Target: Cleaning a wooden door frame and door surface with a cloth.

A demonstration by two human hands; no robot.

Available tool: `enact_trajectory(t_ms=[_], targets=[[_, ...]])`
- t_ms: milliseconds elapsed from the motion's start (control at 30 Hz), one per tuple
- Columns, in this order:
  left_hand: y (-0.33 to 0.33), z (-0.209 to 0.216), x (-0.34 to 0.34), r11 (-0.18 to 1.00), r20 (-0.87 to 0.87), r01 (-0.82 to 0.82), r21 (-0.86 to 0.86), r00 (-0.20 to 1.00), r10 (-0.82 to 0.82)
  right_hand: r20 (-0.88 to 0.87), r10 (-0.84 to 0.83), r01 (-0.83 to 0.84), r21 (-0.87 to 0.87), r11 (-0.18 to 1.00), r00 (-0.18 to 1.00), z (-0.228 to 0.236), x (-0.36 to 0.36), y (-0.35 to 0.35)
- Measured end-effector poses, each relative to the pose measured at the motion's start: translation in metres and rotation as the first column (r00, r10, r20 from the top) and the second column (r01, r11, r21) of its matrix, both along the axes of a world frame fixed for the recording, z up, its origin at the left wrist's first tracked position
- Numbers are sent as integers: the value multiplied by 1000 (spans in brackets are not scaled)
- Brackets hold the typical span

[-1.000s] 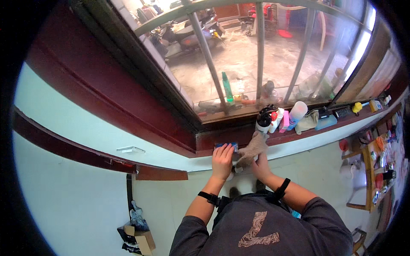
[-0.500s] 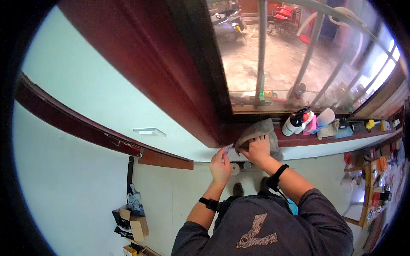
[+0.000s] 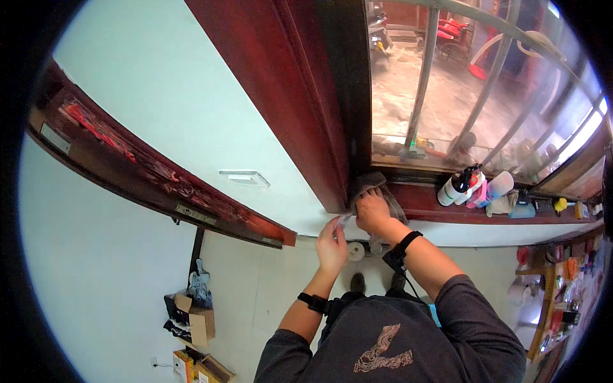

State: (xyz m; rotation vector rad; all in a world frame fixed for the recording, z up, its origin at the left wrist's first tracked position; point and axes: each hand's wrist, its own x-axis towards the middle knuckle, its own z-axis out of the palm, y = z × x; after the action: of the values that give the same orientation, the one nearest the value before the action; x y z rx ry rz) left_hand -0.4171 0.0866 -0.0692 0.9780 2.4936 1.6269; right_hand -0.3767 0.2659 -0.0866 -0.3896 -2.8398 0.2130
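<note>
1. The left hand [image 3: 332, 246] pinches a small, thin, pale piece [image 3: 345, 219] between thumb and fingers, just in front of the wall beside the dark red window frame [image 3: 306, 96].
2. The right hand [image 3: 374, 212] lies over a grey-brown cloth [image 3: 397, 208] with its fingers bent; I cannot tell whether they close around it.
3. The two hands are apart but near each other, the left one slightly lower.
4. The cloth is bunched at the left end of the red-brown sill [image 3: 423, 205], in the corner by the frame.
5. Further right along the sill stand a white bottle with a black top [image 3: 450, 190], a blue-and-white bottle [image 3: 499, 184] and a blue container [image 3: 522, 211].
6. A switch plate [image 3: 244, 178] sits on the pale wall [image 3: 191, 121].
</note>
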Motion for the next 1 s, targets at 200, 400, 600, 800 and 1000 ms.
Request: enact_trajectory(t_ms=[200, 400, 600, 800, 1000], targets=[[5, -1, 9, 999, -25, -24, 47, 999, 25, 196, 188, -166, -125, 978, 962, 8, 3, 20], [3, 3, 22, 996, 6, -82, 43, 997, 82, 150, 134, -110, -157, 981, 980, 18, 1, 14], [-3, -1, 6, 995, -168, -83, 48, 982, 90, 127, 54, -46, -61, 997, 990, 14, -2, 7], [-6, 10, -26, 1000, -60, 17, 15, 998, -16, 144, 170, -157, -98, 983, 975, -6, 13, 0], [-21, -1, -57, 992, -113, 126, 25, 986, -123, 66, 13, 5, -273, 962, 998, -6, -6, -15]])
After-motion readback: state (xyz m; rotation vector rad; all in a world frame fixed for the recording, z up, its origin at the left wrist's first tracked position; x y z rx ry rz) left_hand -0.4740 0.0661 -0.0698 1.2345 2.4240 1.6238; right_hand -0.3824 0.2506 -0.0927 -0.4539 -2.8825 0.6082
